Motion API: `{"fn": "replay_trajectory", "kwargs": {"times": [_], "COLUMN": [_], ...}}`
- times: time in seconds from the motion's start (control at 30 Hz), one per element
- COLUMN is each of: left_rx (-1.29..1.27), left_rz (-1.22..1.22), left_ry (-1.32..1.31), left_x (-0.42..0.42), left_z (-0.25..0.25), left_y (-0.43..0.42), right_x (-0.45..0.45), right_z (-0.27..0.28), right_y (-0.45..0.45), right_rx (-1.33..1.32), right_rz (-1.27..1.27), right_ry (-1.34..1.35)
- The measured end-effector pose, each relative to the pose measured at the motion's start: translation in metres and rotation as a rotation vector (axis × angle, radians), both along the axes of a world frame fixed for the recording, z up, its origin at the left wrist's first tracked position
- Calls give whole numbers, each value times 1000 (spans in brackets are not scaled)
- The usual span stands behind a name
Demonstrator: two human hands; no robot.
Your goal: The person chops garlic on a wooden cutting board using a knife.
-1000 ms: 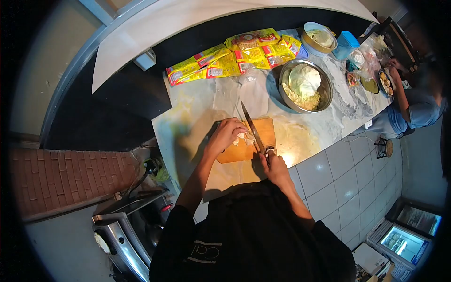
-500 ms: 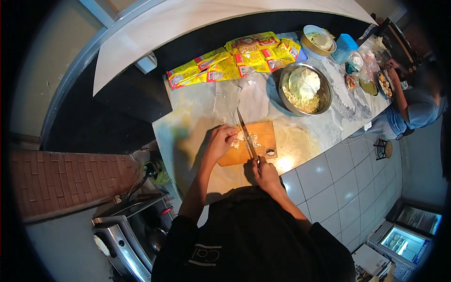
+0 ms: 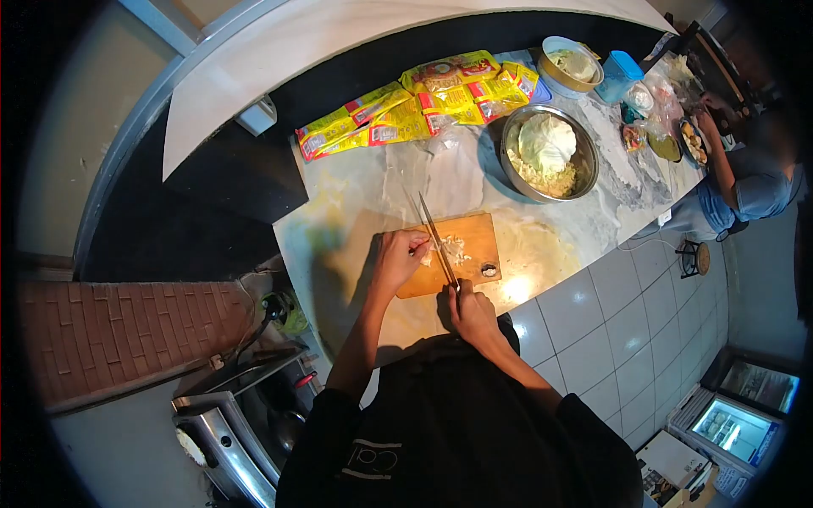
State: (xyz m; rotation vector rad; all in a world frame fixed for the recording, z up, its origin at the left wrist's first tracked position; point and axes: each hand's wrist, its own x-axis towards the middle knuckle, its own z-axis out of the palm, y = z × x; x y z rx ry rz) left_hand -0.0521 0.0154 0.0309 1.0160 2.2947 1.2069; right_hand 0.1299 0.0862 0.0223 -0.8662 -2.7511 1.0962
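- Marbled worktop (image 3: 535, 244): one cutting board (image 3: 483, 241) near, bearing pale chopped pieces (image 3: 456, 248); one steel bowl (image 3: 586, 161) far right.
- Right hand (image 3: 475, 311): fingers clenched round one knife (image 3: 434, 233), tip far.
- Left hand (image 3: 398, 256): curled by the blade; cannot tell whether grasping.

Along the back of the bench (image 3: 334, 190), yellow-and-red packets (image 3: 398, 123) in an overlapping row; left of them, a pale box (image 3: 257, 114) on the dark wall (image 3: 220, 182). To their right, a round tub (image 3: 566, 82), a blue plastic container (image 3: 618, 78) near it, then clear plastic bags (image 3: 662, 93). At the far end, a person (image 3: 766, 190) in blue beside a dish (image 3: 699, 161). On the tiled floor (image 3: 601, 326), a round-seated stool (image 3: 699, 258); lower right, a lit refrigerator (image 3: 735, 426); left, brickwork (image 3: 135, 334) and a steel-fronted appliance (image 3: 212, 423).
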Motion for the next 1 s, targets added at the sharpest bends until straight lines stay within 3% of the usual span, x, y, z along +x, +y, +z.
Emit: {"fn": "replay_trajectory", "kwargs": {"times": [1.0], "left_rx": [2], "left_rz": [14], "left_ry": [48], "left_x": [2], "left_z": [-13], "left_y": [0], "right_x": [-1], "right_z": [7], "right_y": [13], "right_rx": [106], "right_rz": [32], "right_ry": [-61]}}
